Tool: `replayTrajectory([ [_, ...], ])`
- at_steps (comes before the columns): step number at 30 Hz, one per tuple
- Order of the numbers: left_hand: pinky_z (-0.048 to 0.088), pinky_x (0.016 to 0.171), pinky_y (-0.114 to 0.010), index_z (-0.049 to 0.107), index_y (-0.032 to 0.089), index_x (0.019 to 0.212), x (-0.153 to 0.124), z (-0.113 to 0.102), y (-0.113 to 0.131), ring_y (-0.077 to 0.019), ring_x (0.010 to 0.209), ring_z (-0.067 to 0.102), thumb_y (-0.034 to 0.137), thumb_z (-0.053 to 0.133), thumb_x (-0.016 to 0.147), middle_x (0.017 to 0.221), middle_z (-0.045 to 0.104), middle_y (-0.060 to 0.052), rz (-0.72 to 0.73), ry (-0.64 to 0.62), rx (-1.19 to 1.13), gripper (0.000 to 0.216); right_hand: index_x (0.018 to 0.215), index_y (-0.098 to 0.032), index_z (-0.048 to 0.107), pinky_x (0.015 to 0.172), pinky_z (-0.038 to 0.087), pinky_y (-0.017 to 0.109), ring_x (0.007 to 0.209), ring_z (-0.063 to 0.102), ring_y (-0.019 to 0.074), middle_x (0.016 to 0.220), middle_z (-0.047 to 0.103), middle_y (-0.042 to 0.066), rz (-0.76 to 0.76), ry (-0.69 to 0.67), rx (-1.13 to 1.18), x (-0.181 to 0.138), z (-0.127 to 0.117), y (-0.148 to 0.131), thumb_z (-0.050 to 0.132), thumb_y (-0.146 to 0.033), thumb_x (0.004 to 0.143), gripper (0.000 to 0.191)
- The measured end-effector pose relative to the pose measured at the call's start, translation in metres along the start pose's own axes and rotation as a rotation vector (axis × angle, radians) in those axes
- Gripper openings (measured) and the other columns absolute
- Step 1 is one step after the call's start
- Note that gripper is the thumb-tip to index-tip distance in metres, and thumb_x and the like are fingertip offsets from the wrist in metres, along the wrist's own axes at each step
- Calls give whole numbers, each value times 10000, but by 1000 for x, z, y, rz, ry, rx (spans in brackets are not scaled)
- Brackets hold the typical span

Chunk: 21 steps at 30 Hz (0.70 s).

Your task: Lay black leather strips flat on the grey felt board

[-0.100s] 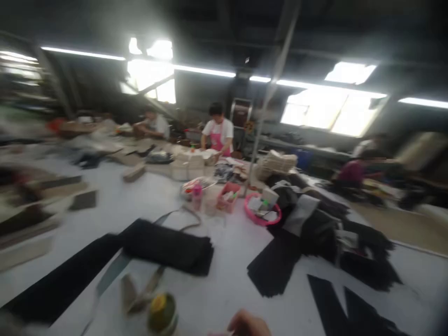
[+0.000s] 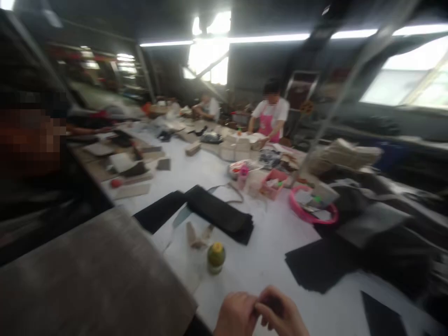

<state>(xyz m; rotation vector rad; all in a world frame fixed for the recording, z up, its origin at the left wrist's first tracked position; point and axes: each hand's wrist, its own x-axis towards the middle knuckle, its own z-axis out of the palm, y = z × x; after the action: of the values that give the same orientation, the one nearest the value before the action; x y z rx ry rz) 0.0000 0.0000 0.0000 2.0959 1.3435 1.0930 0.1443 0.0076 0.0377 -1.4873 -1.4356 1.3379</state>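
We find the left hand [image 2: 237, 315] and the right hand [image 2: 284, 313] joined at the bottom edge of the view, fingers curled and tips touching. The frame is blurred, so we cannot tell whether anything small is pinched between them. The nearest thing is a green jar with a yellow top [image 2: 216, 257], upright on the white table [image 2: 266, 252] just ahead of the hands and apart from them.

In our judgement this fingertip work is best kept over the bare table, clear of the jar, so nothing small can fall out of sight. Beyond the jar lie a folded dark cloth [image 2: 221, 214] and, to the right, a black cut piece [image 2: 315, 265] and a pink basket [image 2: 312, 211].

Against the earlier frame, only one fingertip showed at the edge; now both hands are in view. The view has swung left, so a grey board [image 2: 87, 275] now fills the lower left, and the jar sits further up the frame.
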Motion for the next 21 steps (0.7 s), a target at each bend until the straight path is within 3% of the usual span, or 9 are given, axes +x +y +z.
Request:
replayTrajectory([
  [2,524,681,-333,661,186,800,-11,-22,-13,-200,722,654,275,531,898,742,697,-46,15,-36,86,186,700,-190,582,469,434,245,494,530,137,554,560,3,-44,-13,14,3,23,-4,681,-624,732,446],
  [4,532,739,-359,653,198,1018,-25,-51,-20,-225,829,646,367,620,859,882,697,-58,-35,10,115,234,734,-196,590,499,444,241,509,521,136,539,545,-7,-74,15,-7,2,36,-8,670,-604,765,417],
  [6,531,831,-370,597,206,1163,-44,-82,-25,-231,952,622,397,666,830,1040,667,-81,-93,129,120,390,774,-204,597,526,457,246,526,523,142,545,557,-5,-73,61,-41,-1,41,-14,661,-590,786,391],
  [11,513,885,-354,586,229,1098,-91,-136,-62,-194,1002,594,272,597,894,1022,626,-56,-361,528,175,208,773,-187,579,495,466,260,487,519,148,537,580,11,-71,108,-71,2,40,-24,662,-570,803,393],
  [13,510,900,-366,576,236,1104,-93,-142,-81,-199,1016,589,294,623,878,1040,617,-52,-421,564,129,238,797,-177,572,467,454,244,470,514,138,520,576,3,-96,139,-20,4,41,-26,664,-543,819,378],
  [15,501,929,-375,562,241,1134,-82,-140,-92,-206,1052,579,320,637,866,1085,609,-55,-413,519,48,289,811,-174,563,448,443,227,458,513,128,504,565,-8,-135,171,17,5,42,-30,656,-519,839,359],
  [21,463,1017,-384,503,233,1236,-9,-112,-88,-218,1156,549,314,666,837,1201,585,-75,-232,365,-125,439,864,-177,560,454,463,217,474,555,127,524,566,-24,-257,271,32,-4,38,-53,633,-430,889,265],
])
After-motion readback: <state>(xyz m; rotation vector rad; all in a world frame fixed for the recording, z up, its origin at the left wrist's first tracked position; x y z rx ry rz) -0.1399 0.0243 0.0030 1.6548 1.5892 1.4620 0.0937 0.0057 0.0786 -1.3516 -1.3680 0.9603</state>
